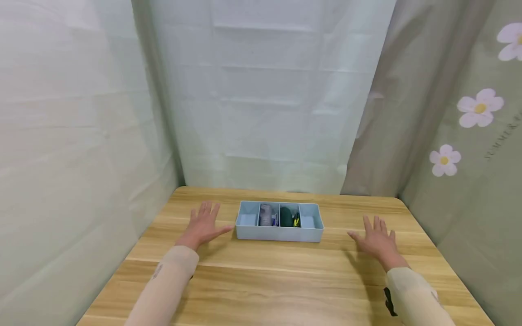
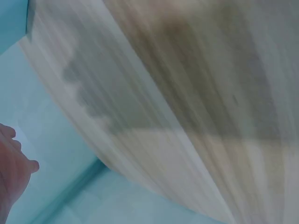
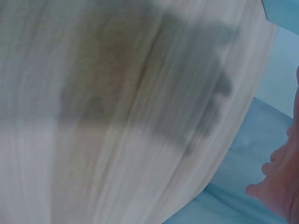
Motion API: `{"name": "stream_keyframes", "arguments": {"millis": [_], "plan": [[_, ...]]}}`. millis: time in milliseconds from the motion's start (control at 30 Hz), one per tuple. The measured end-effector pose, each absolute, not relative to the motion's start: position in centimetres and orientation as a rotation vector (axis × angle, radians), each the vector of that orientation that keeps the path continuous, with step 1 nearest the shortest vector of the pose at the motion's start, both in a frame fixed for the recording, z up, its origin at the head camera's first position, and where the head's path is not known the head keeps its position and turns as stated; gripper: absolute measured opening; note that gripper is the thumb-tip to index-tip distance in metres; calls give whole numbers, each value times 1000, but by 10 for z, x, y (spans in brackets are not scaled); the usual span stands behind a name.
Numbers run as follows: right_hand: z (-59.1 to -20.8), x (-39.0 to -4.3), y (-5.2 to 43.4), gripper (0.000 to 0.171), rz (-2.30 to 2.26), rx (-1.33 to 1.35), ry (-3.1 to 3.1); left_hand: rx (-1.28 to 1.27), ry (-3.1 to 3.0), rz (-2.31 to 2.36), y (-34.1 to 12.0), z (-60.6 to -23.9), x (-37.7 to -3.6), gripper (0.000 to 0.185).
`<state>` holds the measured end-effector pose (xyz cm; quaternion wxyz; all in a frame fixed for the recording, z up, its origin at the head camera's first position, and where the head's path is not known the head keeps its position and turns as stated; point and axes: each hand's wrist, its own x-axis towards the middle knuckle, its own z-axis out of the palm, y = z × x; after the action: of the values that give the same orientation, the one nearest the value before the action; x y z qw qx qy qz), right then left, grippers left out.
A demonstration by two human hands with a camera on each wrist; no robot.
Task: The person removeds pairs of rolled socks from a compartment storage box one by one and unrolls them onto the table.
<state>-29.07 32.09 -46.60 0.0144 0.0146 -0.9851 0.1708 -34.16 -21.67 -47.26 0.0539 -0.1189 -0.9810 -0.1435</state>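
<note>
The box (image 1: 279,234) is set on the table (image 1: 277,280). In its second compartment from the left are placed a roll (image 1: 265,215) and, right of it, a slim item (image 1: 275,221); in its third, an oval item (image 1: 286,217) and, right of it, a small item (image 1: 296,220). Just left of the box the left hand (image 1: 202,227) is held; farther off to its right, the right hand (image 1: 376,239). Sheets (image 1: 265,113) are hung behind the box and to both sides.

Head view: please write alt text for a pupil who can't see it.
A pale blue rectangular four-compartment box sits on a wood-grain table between a person's spread left hand and right hand, neither holding anything. Inside are a greyish cylindrical item, a dark green rounded item and smaller things.
</note>
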Motion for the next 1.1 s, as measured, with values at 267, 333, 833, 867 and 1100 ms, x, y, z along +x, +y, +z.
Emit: {"name": "stream_keyframes", "arguments": {"millis": [267, 333, 833, 867, 1100], "plan": [[-453, -297, 311, 97, 550, 70, -3051, -406, -2960, -457, -207, -475, -353, 107], [-451, -299, 308, 97, 548, 78, -3049, -421, -2963, -470, -204, -475, -354, 106], [-443, -317, 280, 90, 583, 153, -2954, -430, -2998, -513, -170, -468, -357, 105], [-443, -318, 277, 89, 582, 161, -2951, -427, -2997, -521, -169, -468, -357, 105], [-442, -325, 255, 88, 672, 184, -2926, -410, -3019, -568, -162, -469, -355, 101]]}}
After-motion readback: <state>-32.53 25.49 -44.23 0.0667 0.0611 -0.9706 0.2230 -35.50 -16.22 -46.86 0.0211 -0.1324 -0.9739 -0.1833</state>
